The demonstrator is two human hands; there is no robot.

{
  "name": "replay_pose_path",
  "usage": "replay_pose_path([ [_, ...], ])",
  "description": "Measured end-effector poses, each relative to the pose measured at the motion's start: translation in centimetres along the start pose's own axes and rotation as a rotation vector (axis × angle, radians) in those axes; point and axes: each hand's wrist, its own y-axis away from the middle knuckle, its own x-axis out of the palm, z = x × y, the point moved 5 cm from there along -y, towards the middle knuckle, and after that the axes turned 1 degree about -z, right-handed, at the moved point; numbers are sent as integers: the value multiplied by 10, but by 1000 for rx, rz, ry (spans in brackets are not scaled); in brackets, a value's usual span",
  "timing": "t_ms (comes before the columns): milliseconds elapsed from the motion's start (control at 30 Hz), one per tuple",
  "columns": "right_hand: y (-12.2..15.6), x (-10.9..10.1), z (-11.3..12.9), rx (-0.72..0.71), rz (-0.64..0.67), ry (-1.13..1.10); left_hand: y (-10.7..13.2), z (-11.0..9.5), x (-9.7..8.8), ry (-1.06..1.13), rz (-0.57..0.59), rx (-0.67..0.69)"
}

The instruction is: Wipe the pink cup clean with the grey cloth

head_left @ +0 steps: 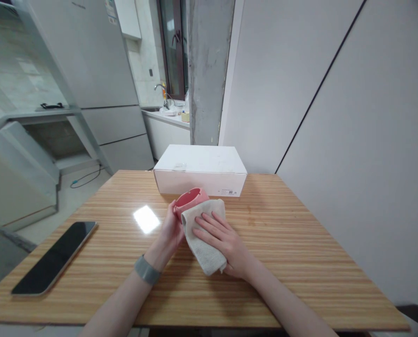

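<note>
My left hand point(172, 228) grips a pink bowl-like container point(186, 205) by its left side, tilted above the table. Notches show along its rim; most of its body is hidden behind the cloth. With fingers stretched out, my right hand point(226, 243) presses a light grey cloth point(204, 255) flat against the container's near right side. The cloth hangs down below the container, and a corner of it sticks out under my right palm. A grey band is round my left wrist.
A white cardboard box point(200, 161) stands just beyond my hands on the wooden table point(282, 224). At the table's left lies a black-screened phone point(56, 257). A white wall point(352, 154) borders the right side; a sink and kitchen units are behind.
</note>
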Motion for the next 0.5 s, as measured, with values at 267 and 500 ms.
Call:
replay_pose_path([
  [267,10,-5,-17,471,-475,-764,3,-12,10,17,40,161],
  [500,86,-21,-41,1218,-717,-1486,3,-14,8,-24,59,233],
])
